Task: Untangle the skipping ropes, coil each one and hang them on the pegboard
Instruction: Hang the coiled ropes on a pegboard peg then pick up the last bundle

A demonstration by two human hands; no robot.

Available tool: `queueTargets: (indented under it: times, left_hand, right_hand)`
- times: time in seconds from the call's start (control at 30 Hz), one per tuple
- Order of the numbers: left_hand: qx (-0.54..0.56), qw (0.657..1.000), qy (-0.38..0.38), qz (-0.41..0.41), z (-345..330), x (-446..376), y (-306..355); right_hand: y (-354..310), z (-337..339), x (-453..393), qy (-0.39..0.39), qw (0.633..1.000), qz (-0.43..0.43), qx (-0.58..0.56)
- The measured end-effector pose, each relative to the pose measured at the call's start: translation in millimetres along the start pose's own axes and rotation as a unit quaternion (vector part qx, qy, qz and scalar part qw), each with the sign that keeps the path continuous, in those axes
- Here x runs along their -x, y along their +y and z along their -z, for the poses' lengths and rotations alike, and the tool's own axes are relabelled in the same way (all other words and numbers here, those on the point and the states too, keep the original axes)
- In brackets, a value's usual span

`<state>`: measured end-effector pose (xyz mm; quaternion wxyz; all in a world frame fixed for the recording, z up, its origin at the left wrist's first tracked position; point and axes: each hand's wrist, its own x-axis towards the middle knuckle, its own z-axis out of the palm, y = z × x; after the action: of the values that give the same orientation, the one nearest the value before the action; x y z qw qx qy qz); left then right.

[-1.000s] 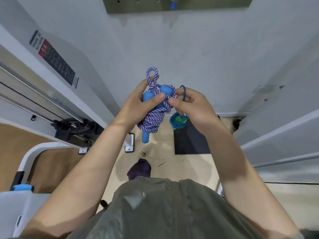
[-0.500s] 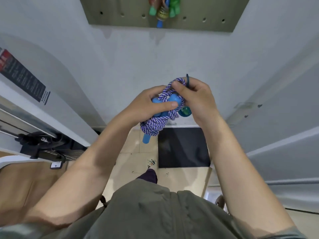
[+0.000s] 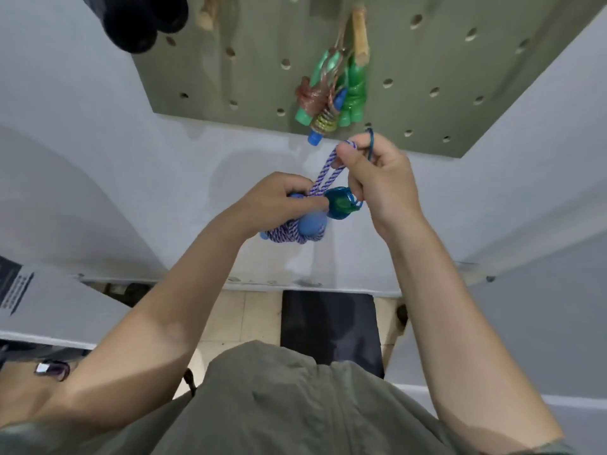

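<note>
Head view shows me the left hand [image 3: 279, 200] gripping the coiled purple-and-white rope [image 3: 289, 233] with its blue handle [image 3: 310, 224], held in the air below the pegboard's [image 3: 427, 60] lower edge. I see the right hand [image 3: 381, 182] pinching the rope's loop [image 3: 331, 169] between thumb and fingers, a thin blue cord [image 3: 371, 146] and a teal disc [image 3: 340, 203] caught in that grip. Green-handled ropes [image 3: 331, 93] hang from a wooden peg [image 3: 359, 34] near the pegboard's lower edge.
</note>
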<state>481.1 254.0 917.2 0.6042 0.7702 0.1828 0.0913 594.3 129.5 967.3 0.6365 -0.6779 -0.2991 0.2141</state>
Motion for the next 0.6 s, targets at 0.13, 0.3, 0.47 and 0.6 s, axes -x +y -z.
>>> queueTargets:
  times: [0.13,0.3,0.47,0.6]
  left_hand:
    - [0.054,0.998,0.001,-0.039,11,-21,19]
    - [0.140,0.977,0.069,-0.143,17,-39,55]
    - [0.173,0.957,0.132,-0.191,26,-51,77]
    - [0.167,0.949,0.189,-0.190,41,-62,95]
  right_hand:
    - [-12,2,-23,-0.018,1.000,0.021,-0.011]
    - [-30,6,-39,-0.034,0.998,0.046,-0.003]
    - [-50,25,-56,-0.026,0.996,0.082,0.013]
    - [-68,34,-71,0.024,0.996,0.081,0.007]
